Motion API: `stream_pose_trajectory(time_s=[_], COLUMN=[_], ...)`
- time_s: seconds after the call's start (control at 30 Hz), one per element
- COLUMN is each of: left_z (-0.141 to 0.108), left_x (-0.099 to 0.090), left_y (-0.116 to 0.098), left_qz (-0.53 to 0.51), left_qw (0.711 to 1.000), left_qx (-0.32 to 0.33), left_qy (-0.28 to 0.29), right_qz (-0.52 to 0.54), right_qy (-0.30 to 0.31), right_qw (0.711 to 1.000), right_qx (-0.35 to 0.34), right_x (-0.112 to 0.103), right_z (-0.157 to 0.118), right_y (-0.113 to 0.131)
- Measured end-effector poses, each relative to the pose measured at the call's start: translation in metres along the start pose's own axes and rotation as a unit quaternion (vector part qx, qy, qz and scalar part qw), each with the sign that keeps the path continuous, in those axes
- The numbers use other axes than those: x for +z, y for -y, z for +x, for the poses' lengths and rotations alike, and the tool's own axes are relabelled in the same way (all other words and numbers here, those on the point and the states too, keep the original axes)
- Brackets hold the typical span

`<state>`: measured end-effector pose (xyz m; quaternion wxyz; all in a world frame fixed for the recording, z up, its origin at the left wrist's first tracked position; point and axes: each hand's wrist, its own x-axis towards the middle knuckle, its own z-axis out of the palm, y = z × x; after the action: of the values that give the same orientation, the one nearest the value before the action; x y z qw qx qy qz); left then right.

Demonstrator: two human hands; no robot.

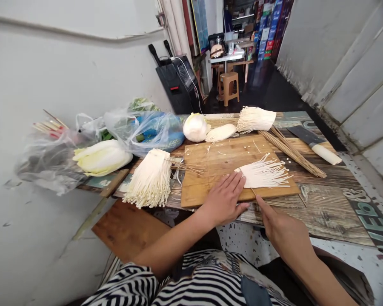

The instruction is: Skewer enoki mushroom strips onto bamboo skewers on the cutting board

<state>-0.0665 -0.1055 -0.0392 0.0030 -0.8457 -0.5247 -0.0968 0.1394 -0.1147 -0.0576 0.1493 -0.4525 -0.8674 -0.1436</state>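
A flattened bunch of enoki mushrooms [263, 173] lies on the wooden cutting board [210, 159], its loose stems fanned to the right. My left hand [225, 197] rests flat over the bunch's left end, fingers stretched out. Pinched in my right hand [282, 227] is a thin bamboo skewer [254, 193], whose tip points at the near edge of the bunch; whether it has entered is unclear. Left of the board sits a stack of enoki [150, 180] with several skewers sticking out to the right. More loose skewers [293, 154] lie bundled beyond the board's right side.
A cleaver [314, 144] lies at the far right. Along the back are an enoki bundle [257, 118], a smaller bunch [221, 133] and a round cabbage-like vegetable [195, 127]. Napa cabbage [104, 157] and plastic bags [147, 131] crowd the left, near the wall.
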Motion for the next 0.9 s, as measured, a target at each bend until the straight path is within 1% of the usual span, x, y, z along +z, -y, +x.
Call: stream_pose_trajectory(time_s=[0.1,0.23,0.47,0.7,0.9], left_z=[0.006,0.005,0.005,0.006,0.006], left_x=[0.004,0.009,0.014,0.017,0.015], left_y=[-0.003,-0.007,-0.009,-0.007,-0.006], left_qz=[0.018,0.043,0.068,0.063,0.048], left_qw=[1.000,0.999,0.997,0.997,0.998], left_qx=[-0.009,0.021,0.020,0.026,0.024], left_qy=[-0.012,-0.022,-0.021,-0.025,-0.020], right_qz=[-0.003,0.009,0.032,0.081,0.120], right_qy=[0.024,0.042,0.002,-0.003,0.020], right_qw=[1.000,0.999,0.999,0.995,0.992], right_qx=[-0.005,-0.004,-0.038,-0.050,-0.032], right_x=[-0.004,-0.007,-0.007,-0.002,-0.003], right_z=[0.002,0.004,0.003,-0.021,-0.036], right_y=[0.000,-0.001,-0.009,-0.016,-0.020])
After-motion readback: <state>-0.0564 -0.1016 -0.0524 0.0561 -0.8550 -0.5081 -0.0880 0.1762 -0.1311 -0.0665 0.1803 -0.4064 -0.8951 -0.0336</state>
